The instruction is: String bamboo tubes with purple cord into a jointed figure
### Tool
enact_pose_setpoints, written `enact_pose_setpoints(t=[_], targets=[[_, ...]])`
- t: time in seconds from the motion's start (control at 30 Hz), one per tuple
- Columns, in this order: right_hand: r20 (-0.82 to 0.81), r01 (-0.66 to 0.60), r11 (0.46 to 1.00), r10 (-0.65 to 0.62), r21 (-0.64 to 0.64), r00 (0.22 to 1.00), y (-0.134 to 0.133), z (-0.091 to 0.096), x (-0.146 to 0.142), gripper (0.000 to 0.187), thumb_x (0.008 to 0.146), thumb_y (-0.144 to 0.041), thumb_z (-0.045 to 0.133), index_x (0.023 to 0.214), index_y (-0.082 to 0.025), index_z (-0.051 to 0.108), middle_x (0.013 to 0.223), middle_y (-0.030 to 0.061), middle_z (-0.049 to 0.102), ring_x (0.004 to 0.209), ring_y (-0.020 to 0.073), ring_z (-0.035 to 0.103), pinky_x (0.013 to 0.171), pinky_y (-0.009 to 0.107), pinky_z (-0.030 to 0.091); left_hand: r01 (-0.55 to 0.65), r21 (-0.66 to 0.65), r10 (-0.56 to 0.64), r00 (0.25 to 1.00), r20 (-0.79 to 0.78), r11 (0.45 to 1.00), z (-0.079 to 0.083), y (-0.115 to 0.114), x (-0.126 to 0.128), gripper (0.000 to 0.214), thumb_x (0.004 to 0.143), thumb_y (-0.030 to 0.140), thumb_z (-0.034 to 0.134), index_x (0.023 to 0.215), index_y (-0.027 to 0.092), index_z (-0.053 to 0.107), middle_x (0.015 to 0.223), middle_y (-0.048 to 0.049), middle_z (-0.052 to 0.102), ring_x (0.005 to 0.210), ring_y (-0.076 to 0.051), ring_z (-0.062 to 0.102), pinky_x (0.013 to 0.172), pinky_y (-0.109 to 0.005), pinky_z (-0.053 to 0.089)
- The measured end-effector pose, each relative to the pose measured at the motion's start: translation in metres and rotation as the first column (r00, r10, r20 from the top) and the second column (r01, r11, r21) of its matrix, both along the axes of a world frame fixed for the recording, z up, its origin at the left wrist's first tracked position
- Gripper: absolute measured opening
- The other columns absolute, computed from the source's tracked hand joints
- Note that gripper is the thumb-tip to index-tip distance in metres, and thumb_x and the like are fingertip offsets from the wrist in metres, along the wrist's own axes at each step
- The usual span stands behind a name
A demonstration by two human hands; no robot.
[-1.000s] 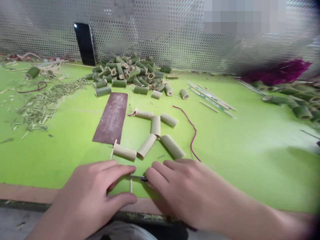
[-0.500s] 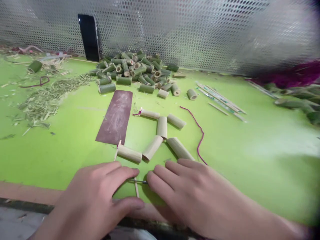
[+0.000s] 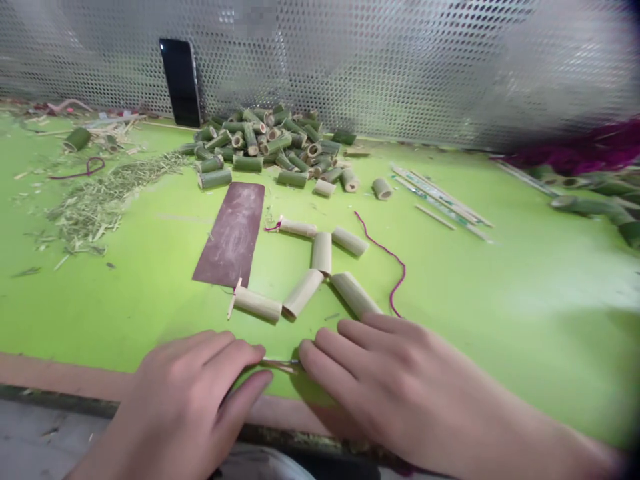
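Note:
My left hand [image 3: 195, 393] is closed, its thumb and forefinger at the left end of a thin bamboo stick [image 3: 283, 367] near the table's front edge. My right hand [image 3: 380, 380] is curled palm-down round a slim metal tool [image 3: 294, 361]. Only the tool's narrow front part shows, lying almost along the stick; the rest is hidden in the fist. Just beyond the hands lie peeled bamboo tubes: one [image 3: 257, 305] with a short stick [image 3: 232, 301] across its left end, a slanted one [image 3: 303, 293], and one [image 3: 355, 295] reaching to my right fingers.
Sandpaper [image 3: 233, 233] lies left of the tubes, a purple cord [image 3: 383, 247] to their right. Behind are a heap of green bamboo pieces [image 3: 275, 140], shavings [image 3: 95, 207], thin sticks [image 3: 440, 197] and a phone [image 3: 181, 83] leaning on perforated metal sheet [image 3: 350, 67].
The thin stick between my hands has turned from crossing the metal tool to lying almost along it. My left thumb has drawn back and up towards the forefinger.

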State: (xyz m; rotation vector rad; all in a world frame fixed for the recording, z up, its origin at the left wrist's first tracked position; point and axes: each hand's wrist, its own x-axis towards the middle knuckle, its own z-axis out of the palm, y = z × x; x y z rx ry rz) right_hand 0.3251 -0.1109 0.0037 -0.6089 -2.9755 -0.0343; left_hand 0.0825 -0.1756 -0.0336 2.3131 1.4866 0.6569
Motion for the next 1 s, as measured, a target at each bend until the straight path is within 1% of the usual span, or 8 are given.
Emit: enact_pose_setpoints(t=[0.17,0.3,0.5,0.6,0.73,0.8,0.93,1.0], targets=[[-0.029,0.035,0.999,-0.035,0.009,0.999,-0.002,0.005,0.005,0.023,0.105,-0.017,0.04,0.084,-0.021,0.049,0.073,-0.0009,0.056,0.061,0.017,0.04,0.061,0.037,0.021,-0.037,0.028,0.04,0.995,-0.087,0.999,0.001,-0.002,0.007,0.024,0.101,0.02,0.051,0.077,0.023,0.056,0.067,0.0019,0.059,0.057,-0.017,0.057,0.055,-0.032,0.039],[-0.019,0.046,0.999,-0.047,-0.022,0.999,-0.005,-0.001,0.004,0.02,0.103,-0.018,0.043,0.084,-0.021,0.049,0.072,-0.0017,0.056,0.059,0.0163,0.039,0.06,0.037,0.019,-0.057,0.081,0.066,0.991,-0.112,0.995,0.001,-0.004,0.012,0.026,0.099,0.019,0.051,0.073,0.023,0.051,0.063,0.0025,0.055,0.052,-0.016,0.054,0.051,-0.032,0.035],[0.01,0.052,0.997,-0.052,-0.052,0.999,0.0,-0.008,0.004,0.017,0.1,-0.021,0.052,0.084,-0.022,0.049,0.071,-0.0033,0.056,0.06,0.0162,0.04,0.059,0.036,0.018,0.0,-0.093,-0.006,0.998,-0.062,0.996,0.007,0.001,0.01,0.023,0.096,0.03,0.06,0.074,0.023,0.055,0.064,0.0038,0.057,0.054,-0.016,0.056,0.049,-0.028,0.038],[0.042,0.04,0.995,-0.037,-0.088,0.998,0.004,-0.007,0.006,0.015,0.099,-0.021,0.053,0.085,-0.022,0.049,0.072,-0.0036,0.056,0.06,0.0163,0.041,0.059,0.036,0.019,-0.065,-0.132,0.05,0.992,-0.112,0.989,0.013,0.007,0.007,0.015,0.088,0.037,0.07,0.089,0.024,0.063,0.063,0.0051,0.06,0.05,-0.016,0.057,0.047,-0.027,0.04],[0.048,0.028,0.994,-0.023,-0.105,0.999,0.004,-0.008,0.007,0.015,0.099,-0.02,0.054,0.084,-0.022,0.049,0.072,-0.0034,0.056,0.06,0.0164,0.042,0.059,0.036,0.02,-0.056,-0.173,0.036,0.992,-0.119,0.983,0.015,0.013,0.003,0.041,0.088,0.041,0.072,0.127,0.029,0.066,0.092,0.0001,0.077,0.07,-0.021,0.071,0.062,-0.031,0.054],[0.036,0.035,0.995,-0.032,-0.095,0.999,0.005,-0.009,0.007,0.016,0.098,-0.019,0.055,0.084,-0.022,0.049,0.072,-0.0037,0.055,0.06,0.0166,0.042,0.06,0.036,0.021,-0.042,-0.209,0.018,0.993,-0.114,0.977,0.014,0.015,0.003,0.037,0.091,0.04,0.07,0.127,0.032,0.069,0.101,-0.0006,0.079,0.077,-0.023,0.073,0.07,-0.033,0.057],[0.008,0.031,0.997,-0.031,-0.071,0.999,0.007,-0.01,0.006,0.016,0.097,-0.018,0.055,0.083,-0.022,0.048,0.071,-0.004,0.054,0.06,0.017,0.042,0.061,0.036,0.022,-0.062,-0.287,0.03,0.993,-0.117,0.956,0.012,0.018,0.001,0.035,0.089,0.042,0.072,0.124,0.034,0.073,0.094,0.0003,0.079,0.069,-0.021,0.071,0.073,-0.033,0.059],[0.008,0.031,0.997,-0.031,-0.066,0.999,0.007,-0.01,0.004,0.016,0.097,-0.019,0.054,0.083,-0.022,0.048,0.071,-0.0041,0.054,0.06,0.017,0.042,0.061,0.036,0.022,-0.067,-0.31,0.036,0.994,-0.105,0.948,0.012,0.019,0.001,0.037,0.089,0.042,0.073,0.125,0.035,0.073,0.096,0.0009,0.079,0.073,-0.021,0.072,0.078,-0.034,0.06]])
